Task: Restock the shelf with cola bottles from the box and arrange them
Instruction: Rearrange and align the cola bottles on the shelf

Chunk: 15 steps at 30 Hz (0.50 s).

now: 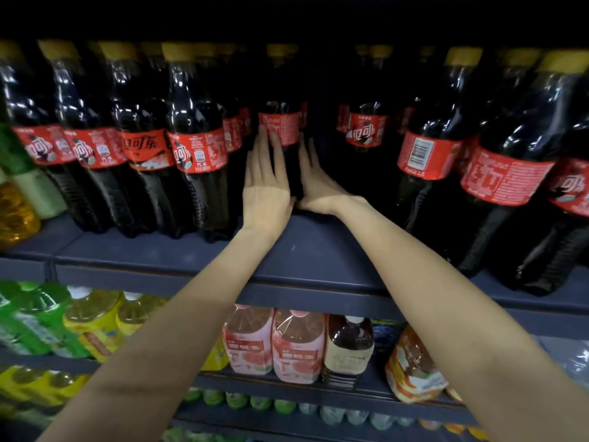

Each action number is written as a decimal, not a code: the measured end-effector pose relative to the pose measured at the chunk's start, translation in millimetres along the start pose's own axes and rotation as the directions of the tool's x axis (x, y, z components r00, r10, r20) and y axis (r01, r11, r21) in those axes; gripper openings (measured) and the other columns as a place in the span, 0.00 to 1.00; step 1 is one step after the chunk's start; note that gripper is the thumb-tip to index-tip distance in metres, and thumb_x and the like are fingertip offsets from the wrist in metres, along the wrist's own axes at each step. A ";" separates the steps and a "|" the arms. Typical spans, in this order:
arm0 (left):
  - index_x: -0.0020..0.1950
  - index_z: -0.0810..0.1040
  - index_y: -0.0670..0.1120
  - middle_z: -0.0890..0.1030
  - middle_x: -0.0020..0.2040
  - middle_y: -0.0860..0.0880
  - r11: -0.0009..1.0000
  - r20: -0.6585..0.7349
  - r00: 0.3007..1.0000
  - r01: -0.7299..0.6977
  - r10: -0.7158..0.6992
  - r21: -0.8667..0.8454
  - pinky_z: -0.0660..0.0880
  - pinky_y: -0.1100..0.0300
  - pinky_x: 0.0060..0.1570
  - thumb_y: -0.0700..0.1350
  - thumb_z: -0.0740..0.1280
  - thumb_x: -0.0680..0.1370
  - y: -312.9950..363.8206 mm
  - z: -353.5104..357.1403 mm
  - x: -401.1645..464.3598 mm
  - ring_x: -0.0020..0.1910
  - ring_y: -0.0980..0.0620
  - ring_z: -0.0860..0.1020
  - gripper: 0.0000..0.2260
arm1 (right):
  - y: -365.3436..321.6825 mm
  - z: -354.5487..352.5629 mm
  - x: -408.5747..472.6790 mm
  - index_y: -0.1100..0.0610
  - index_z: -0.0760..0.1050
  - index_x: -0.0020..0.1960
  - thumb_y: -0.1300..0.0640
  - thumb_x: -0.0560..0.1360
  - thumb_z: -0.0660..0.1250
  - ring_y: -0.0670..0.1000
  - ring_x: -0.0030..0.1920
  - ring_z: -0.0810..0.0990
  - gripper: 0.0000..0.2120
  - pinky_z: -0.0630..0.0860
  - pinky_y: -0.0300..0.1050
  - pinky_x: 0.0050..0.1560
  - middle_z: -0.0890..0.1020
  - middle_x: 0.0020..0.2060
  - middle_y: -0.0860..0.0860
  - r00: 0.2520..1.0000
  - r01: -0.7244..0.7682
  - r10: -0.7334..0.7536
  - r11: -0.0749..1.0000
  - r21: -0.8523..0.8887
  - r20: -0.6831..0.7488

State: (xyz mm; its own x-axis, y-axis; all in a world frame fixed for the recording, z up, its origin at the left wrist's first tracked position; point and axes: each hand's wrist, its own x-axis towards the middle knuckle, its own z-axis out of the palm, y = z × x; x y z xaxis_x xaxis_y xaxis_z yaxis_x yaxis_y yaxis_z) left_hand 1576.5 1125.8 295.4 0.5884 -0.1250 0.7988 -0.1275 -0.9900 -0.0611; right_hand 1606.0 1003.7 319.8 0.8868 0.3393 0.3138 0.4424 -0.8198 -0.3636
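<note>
Cola bottles are the matter of this task, and the head view, the only one, shows many of them already standing upright on the dark shelf (306,250). At the left there is a tight front row of cola bottles (143,145), and at the right another group of cola bottles (497,173) stands near the shelf edge. Between these two groups there is a gap at the front of the shelf. Deep in this gap stands one cola bottle (280,129), and the two hands are on it.

The left hand (266,183) lies flat against the left side of this bottle with straight fingers that reach up to the red label. The right hand (315,183) is on the right side, also with extended fingers. So both hands are spread and press on the bottle from two sides; they do not curl around it. Farther back at the right stands one more bottle (366,129), apart from the held one.

The box is not visible here. I judge that the restocking is well advanced, but the front of the middle gap is not yet filled. Some labels at the right are turned sideways, so arranging is probably also left.

On the lower shelves (318,386) stand pink juice bottles (274,346) and green and yellow drinks (63,317).
</note>
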 end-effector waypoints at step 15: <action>0.74 0.59 0.36 0.64 0.72 0.32 0.932 0.044 0.991 -0.136 0.129 0.335 0.58 0.49 0.72 0.66 0.73 0.60 -12.2 8.5 12.5 0.72 0.38 0.65 0.54 | 7.7 -12.3 22.4 0.55 0.34 0.77 0.42 0.70 0.72 0.65 0.75 0.49 0.55 0.64 0.57 0.70 0.34 0.74 0.62 0.995 0.033 0.003 0.930 -0.365 0.095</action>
State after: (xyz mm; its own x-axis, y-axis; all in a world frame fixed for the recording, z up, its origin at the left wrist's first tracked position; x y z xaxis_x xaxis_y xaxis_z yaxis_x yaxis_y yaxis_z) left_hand 1592.2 1135.7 301.1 0.6016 -0.2542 0.7573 0.0689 -0.9280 -0.3663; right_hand 1627.6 999.3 334.9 0.8966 0.3797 0.2278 0.3915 -0.9201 -0.0074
